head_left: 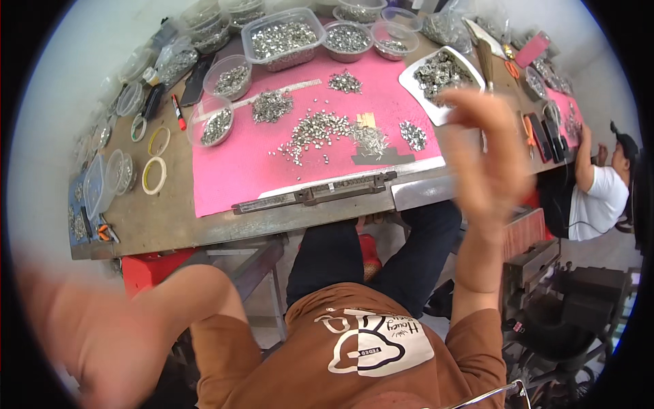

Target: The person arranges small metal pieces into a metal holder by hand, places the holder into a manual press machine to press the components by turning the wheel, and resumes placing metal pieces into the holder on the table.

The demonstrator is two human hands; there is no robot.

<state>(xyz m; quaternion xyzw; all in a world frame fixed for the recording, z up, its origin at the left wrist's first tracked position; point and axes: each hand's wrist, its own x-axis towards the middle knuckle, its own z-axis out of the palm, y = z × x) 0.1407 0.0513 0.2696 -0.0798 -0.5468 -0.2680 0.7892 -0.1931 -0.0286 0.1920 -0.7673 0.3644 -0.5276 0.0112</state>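
My right hand (490, 160) is raised in front of the table's right part, blurred, fingers loosely curved and apart, with nothing seen in them. It overlaps the edge of a white tray (417, 87) heaped with small metal parts. At the lower left, my left hand (95, 341) is close to the camera and smeared; its fingers cannot be made out. On the pink mat (238, 174) lie loose piles of small silvery parts (317, 129), thin metal pins (370, 140) and more parts (413, 135). A long metal bar fixture (317, 191) lies along the near edge.
Plastic tubs (283, 41) of metal parts line the back. A red marker (178, 112) and tape rolls (154, 175) lie at left, near orange-handled pliers (105, 232). A brush (486, 61) is at right. Another person (599, 184) sits at the far right.
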